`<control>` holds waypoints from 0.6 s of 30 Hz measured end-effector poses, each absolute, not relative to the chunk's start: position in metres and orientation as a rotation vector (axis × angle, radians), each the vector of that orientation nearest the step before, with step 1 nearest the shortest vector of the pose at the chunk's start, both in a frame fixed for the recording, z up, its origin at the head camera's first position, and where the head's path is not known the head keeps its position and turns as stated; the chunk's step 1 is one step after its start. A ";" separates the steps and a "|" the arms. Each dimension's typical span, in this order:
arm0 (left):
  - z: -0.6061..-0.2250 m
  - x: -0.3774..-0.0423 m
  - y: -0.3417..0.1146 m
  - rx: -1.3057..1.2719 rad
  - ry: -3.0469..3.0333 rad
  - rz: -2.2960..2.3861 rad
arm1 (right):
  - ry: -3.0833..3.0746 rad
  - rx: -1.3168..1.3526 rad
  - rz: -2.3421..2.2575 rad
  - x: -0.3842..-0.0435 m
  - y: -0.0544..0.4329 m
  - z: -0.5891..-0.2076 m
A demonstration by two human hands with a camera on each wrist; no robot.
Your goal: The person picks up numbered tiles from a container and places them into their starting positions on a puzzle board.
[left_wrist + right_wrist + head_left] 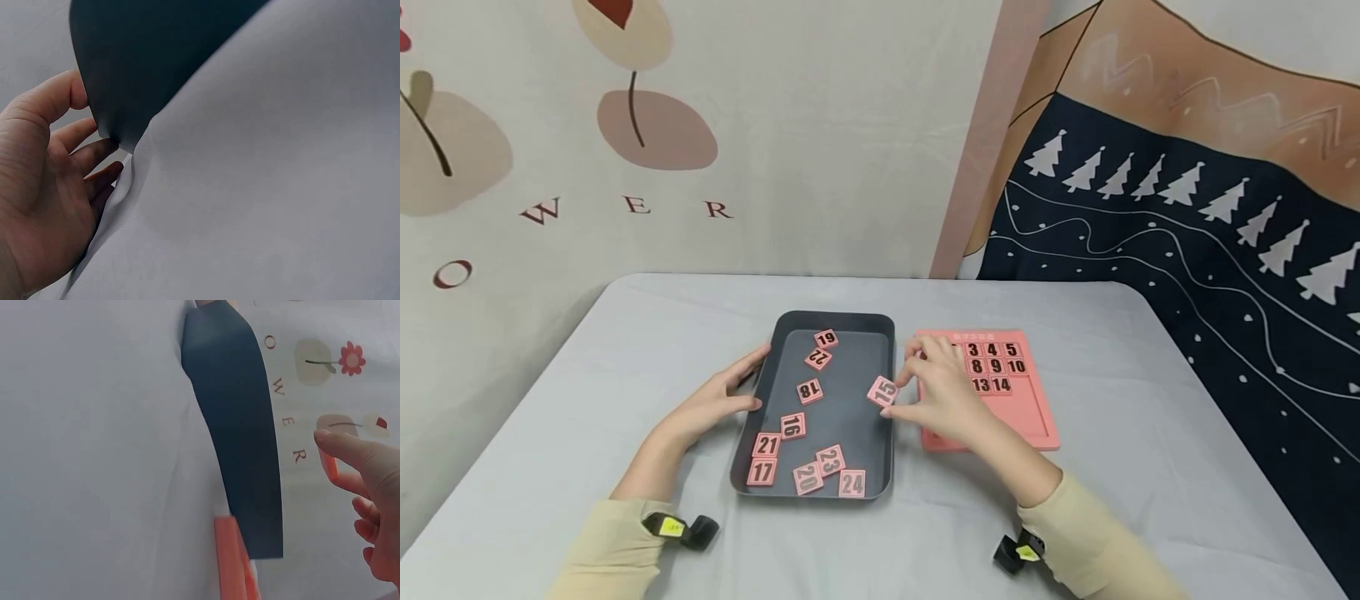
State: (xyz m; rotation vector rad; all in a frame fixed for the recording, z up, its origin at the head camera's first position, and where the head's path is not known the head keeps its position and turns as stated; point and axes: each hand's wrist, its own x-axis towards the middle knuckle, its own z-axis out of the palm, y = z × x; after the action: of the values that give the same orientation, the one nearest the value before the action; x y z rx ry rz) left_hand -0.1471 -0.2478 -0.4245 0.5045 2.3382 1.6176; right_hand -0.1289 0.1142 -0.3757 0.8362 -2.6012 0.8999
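In the head view my right hand [947, 392] pinches a pink number tile marked 15 [882, 391] between thumb and fingers, over the right rim of a dark grey tray [857, 358]. The right wrist view shows that tile [328, 464] edge-on, raised above the tray. My left hand [711, 404] rests against the tray's left side, thumb and fingers spread along it. Loose tiles lie inside the tray, among them 19 [826, 338], 18 [810, 391] and 24 [852, 483]. Right of the tray is a pink number board [1007, 417], partly covered by my right hand.
The board carries rows of tiles, with 14 [1002, 384] the last visible one in its third row. A white cloth [700, 308] covers the table. Printed curtains [835, 167] hang behind it.
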 end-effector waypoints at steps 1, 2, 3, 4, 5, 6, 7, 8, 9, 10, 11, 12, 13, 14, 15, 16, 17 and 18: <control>-0.424 -0.147 -0.248 0.503 2.335 1.620 | -2.598 0.810 0.907 -0.128 0.118 -0.377; -0.424 -0.147 -0.248 0.500 2.334 1.621 | -2.593 0.784 0.918 -0.127 0.121 -0.377; -0.424 -0.147 -0.248 0.499 2.334 1.620 | -2.590 0.754 0.929 -0.126 0.125 -0.378; -0.424 -0.147 -0.248 0.500 2.331 1.622 | -2.589 0.726 0.936 -0.125 0.128 -0.379; -0.424 -0.147 -0.248 0.499 2.328 1.624 | -2.586 0.698 0.952 -0.124 0.132 -0.380; -0.424 -0.146 -0.248 0.498 2.322 1.628 | -2.585 0.673 0.962 -0.122 0.136 -0.381; -0.424 -0.146 -0.248 0.498 2.319 1.630 | -2.580 0.649 0.973 -0.121 0.140 -0.382; -0.425 -0.146 -0.248 0.501 2.316 1.632 | -2.577 0.624 0.979 -0.121 0.145 -0.383; -0.425 -0.146 -0.248 0.503 2.312 1.635 | -2.575 0.601 0.984 -0.120 0.149 -0.383; -0.425 -0.147 -0.248 0.507 2.309 1.638 | -2.573 0.580 0.983 -0.119 0.154 -0.384; -0.426 -0.147 -0.248 0.508 2.310 1.638 | -2.571 0.559 0.984 -0.119 0.158 -0.385; -0.426 -0.147 -0.248 0.512 2.308 1.640 | -2.572 0.538 0.977 -0.118 0.163 -0.386; -0.426 -0.147 -0.248 0.512 2.310 1.639 | -2.573 0.519 0.969 -0.118 0.167 -0.387; -0.427 -0.147 -0.248 0.512 2.309 1.640 | -2.577 0.501 0.964 -0.118 0.172 -0.388; -0.427 -0.147 -0.248 0.511 2.311 1.638 | -2.578 0.483 0.961 -0.117 0.177 -0.389; -0.427 -0.147 -0.248 0.510 2.313 1.637 | -2.583 0.464 0.958 -0.117 0.181 -0.390; -0.427 -0.146 -0.248 0.507 2.315 1.636 | -2.583 0.451 0.956 -0.117 0.186 -0.392; -0.427 -0.146 -0.248 0.504 2.316 1.635 | -2.581 0.437 0.953 -0.116 0.191 -0.393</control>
State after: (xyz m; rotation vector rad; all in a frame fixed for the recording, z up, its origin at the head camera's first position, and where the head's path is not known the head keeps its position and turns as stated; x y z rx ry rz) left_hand -0.1462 -0.2483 -0.4267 0.5041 2.3160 1.6352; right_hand -0.1163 0.1911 -0.3934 0.4372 -2.5805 0.9527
